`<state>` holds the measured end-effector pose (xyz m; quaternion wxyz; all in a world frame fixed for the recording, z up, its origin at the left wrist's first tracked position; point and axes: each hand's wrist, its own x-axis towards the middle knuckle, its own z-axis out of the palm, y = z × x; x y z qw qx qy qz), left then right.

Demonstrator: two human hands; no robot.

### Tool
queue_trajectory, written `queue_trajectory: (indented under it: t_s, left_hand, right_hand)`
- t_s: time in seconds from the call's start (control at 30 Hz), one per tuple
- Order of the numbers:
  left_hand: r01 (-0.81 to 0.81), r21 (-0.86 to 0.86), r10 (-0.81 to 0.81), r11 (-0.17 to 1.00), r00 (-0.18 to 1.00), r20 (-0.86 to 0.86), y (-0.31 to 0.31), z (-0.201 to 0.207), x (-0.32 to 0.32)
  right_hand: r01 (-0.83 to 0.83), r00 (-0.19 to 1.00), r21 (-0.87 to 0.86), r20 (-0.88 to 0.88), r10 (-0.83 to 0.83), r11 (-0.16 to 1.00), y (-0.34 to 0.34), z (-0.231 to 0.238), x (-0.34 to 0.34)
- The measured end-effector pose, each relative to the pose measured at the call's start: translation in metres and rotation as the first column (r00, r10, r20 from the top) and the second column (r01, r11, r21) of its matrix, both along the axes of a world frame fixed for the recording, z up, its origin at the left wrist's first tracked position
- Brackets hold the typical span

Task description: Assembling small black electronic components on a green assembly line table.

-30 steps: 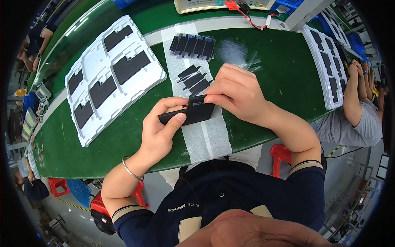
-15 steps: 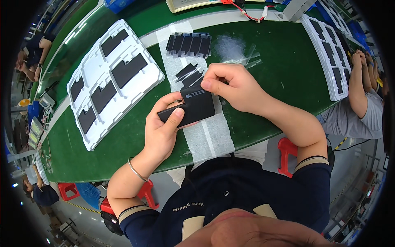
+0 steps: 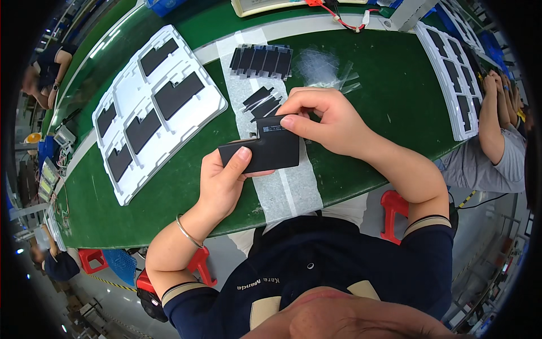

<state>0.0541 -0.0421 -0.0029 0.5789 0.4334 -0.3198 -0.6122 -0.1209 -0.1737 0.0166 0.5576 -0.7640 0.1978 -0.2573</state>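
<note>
A flat black L-shaped battery (image 3: 275, 151) with a small printed label is held above the bench. My left hand (image 3: 222, 176) grips its lower left part, thumb on top and fingers underneath. At the upper right corner, my right hand (image 3: 326, 120) pinches the edge between thumb and bent fingers. Whether a thin film is also in that pinch is too small to tell. Just beyond the battery lie loose black strips (image 3: 263, 105) on a white paper runner (image 3: 285, 195). Farther off on the runner sits a row of black strips on clear film (image 3: 261, 61).
To the left, a white moulded tray (image 3: 131, 97) holds several black L-shaped batteries. Clear film scraps (image 3: 319, 69) are heaped at the far middle of the green bench (image 3: 389, 85). Another white tray (image 3: 458, 134) stands at the right, near a co-worker's arm (image 3: 492, 104). Red-and-black wires (image 3: 345, 24) lie beyond.
The battery has turned to sit more level and shifted slightly right. Both hands moved with it, keeping their holds.
</note>
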Motion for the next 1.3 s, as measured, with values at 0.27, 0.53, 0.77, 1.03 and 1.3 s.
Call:
queue_trajectory:
  t_s: [0.27, 0.53, 0.77, 1.03, 1.3]
  left_hand:
    - [0.059, -0.051, -0.043, 0.997, 0.961, 0.272, 0.006, -0.002, 0.000]
    - [0.234, 0.076, -0.239, 0.969, 0.826, 0.511, -0.002, 0.009, 0.005]
    - [0.066, -0.059, -0.045, 0.996, 0.953, 0.300, 0.003, -0.004, 0.007]
    - [-0.300, -0.500, 0.577, 0.813, 0.298, 0.760, -0.030, 0.035, 0.101]
    - [-0.223, -0.582, 0.446, 0.782, -0.452, 0.772, -0.052, 0.009, 0.227]
  right_hand:
    - [-0.042, 0.999, -0.053, -0.032, 0.041, 0.998, 0.004, -0.002, -0.001]
    - [-0.137, 0.991, -0.144, -0.020, 0.136, 0.980, 0.010, 0.000, 0.003]
    - [0.078, 0.980, 0.140, 0.173, -0.102, 0.987, 0.014, -0.004, 0.004]
    - [-0.067, 0.992, -0.632, -0.124, -0.015, 0.772, 0.009, -0.017, -0.005]
    - [-0.312, 0.948, -0.749, -0.287, 0.139, 0.584, 0.035, -0.029, -0.003]
